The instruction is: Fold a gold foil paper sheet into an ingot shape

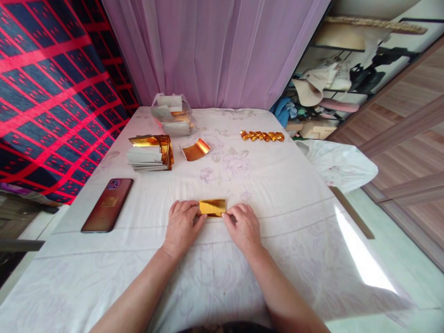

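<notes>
Faces a purple curtain (218,55) across a tabletop (291,199) dressed in pale floral cloth. Holds a gold foil piece (212,206) at the near middle of that tabletop, directly between left hand (182,225) and right hand (244,225), just ahead of both thumbs. Sets its long axis side to side, running from hand to hand, with neither hand clearly nearer. Pinches the near left corner between left thumb and forefinger, other fingers curled; pinches the near right corner likewise on the right. Cannot tell how firmly, with the fingertips' undersides hidden. Has a stack of foil-faced sheets (149,157) well beyond the left hand, a loose curled sheet (196,151) beside it, a phone (108,205) farther left, and a row of folded gold foil (262,136) beyond the right hand.
</notes>
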### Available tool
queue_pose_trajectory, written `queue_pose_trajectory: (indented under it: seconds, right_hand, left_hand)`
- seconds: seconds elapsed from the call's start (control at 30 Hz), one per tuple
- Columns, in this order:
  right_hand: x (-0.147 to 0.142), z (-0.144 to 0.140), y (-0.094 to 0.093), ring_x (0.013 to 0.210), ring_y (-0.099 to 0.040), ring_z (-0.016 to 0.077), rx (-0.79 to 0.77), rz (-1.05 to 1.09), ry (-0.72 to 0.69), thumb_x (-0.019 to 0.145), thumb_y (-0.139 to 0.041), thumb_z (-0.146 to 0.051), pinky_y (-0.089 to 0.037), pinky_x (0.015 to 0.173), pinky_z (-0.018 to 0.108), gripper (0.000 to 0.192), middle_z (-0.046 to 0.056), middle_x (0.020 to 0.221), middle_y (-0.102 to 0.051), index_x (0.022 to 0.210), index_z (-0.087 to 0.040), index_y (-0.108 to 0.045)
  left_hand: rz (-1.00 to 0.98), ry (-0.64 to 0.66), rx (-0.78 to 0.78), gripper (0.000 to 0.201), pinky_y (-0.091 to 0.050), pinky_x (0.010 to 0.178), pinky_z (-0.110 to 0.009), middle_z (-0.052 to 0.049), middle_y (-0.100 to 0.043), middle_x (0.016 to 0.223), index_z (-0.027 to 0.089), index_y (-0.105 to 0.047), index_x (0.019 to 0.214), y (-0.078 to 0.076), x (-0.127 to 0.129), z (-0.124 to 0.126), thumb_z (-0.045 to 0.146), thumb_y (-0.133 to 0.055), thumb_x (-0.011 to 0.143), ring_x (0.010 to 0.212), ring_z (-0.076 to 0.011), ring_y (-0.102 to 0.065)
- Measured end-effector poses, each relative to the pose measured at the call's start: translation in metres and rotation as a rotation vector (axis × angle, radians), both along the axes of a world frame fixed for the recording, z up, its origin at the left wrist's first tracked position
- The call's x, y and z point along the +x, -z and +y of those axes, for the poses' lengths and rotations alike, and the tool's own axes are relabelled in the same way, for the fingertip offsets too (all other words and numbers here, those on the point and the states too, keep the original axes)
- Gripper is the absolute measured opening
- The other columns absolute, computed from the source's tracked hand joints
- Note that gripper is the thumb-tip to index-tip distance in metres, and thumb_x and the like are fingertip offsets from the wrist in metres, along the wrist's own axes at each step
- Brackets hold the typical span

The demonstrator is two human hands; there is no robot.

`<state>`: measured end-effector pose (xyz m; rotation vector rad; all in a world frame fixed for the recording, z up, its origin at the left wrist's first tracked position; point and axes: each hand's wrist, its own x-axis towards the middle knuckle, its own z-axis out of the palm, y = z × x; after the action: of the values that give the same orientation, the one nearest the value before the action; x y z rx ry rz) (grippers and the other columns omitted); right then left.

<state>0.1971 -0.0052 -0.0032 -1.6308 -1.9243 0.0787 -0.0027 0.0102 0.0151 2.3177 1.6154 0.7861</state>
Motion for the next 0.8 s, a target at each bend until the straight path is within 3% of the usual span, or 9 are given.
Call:
queue_pose_trajectory:
  seconds: [0.8]
  right_hand:
    - [-0.0039,0.0016,-0.0023,0.078,-0.052,0.0199,-0.006,-0.086,0.049,0.089,-0.06,-0.027,-0.037,0.073,0.031,0.02,0.003,0.074,-0.06,0.07,-0.022,-0.059]
  left_hand:
    - [0.087,-0.014,-0.018,0.023,-0.043,0.096,-0.05,-0.008,-0.068,0.106,0.02,-0.061,0.068,-0.0011,0.001,0.002,0.028,-0.059,0.089,0.097,-0.0268,-0.058]
